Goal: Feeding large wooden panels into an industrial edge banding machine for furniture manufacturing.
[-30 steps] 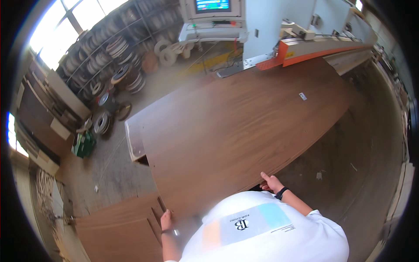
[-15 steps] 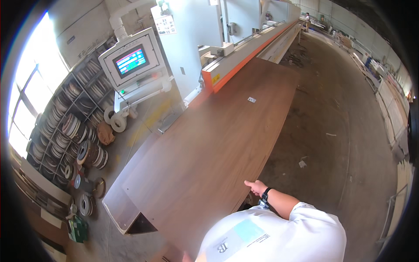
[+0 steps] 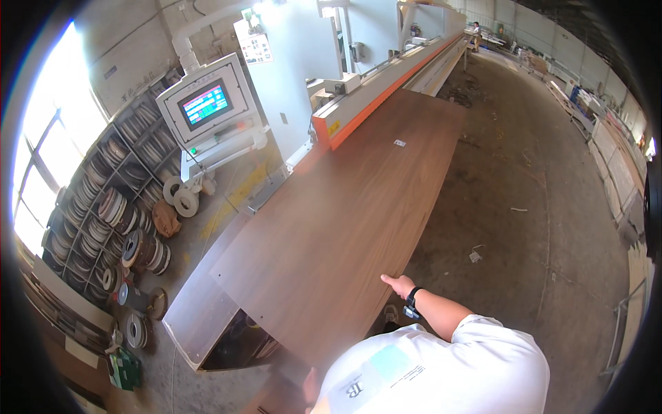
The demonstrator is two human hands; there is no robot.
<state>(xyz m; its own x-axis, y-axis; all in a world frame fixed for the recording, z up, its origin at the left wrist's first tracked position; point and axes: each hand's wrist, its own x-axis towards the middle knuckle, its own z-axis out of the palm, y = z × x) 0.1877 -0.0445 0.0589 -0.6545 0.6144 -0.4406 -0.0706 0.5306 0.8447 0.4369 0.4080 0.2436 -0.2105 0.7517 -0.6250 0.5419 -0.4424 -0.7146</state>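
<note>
A long brown wood-grain panel (image 3: pixel 331 228) lies flat, its far part alongside the orange-edged beam of a machine (image 3: pixel 386 83). A small white label (image 3: pixel 400 143) sits on its top. My right hand (image 3: pixel 401 285) grips the panel's right edge near my body, thumb on top and the other fingers mostly out of sight under the edge. At the bottom, by the panel's near end, only a bit of my left hand (image 3: pixel 310 388) shows beside my shirt; its fingers are hidden. Beneath the panel's near left corner is a pale support table (image 3: pixel 200 314) with a dark opening.
A control console (image 3: pixel 207 110) with a lit screen stands left of the machine. Beyond it, a rack (image 3: pixel 89 200) holds several rolls of banding, with more spools (image 3: pixel 145 252) on the floor. Scraps (image 3: pixel 475 256) lie on the concrete at right. A person (image 3: pixel 476 36) stands far off.
The panel has slid forward along the machine, with its label farther away and more of the dark opening uncovered. My right hand has moved slightly forward and left, still at the edge.
</note>
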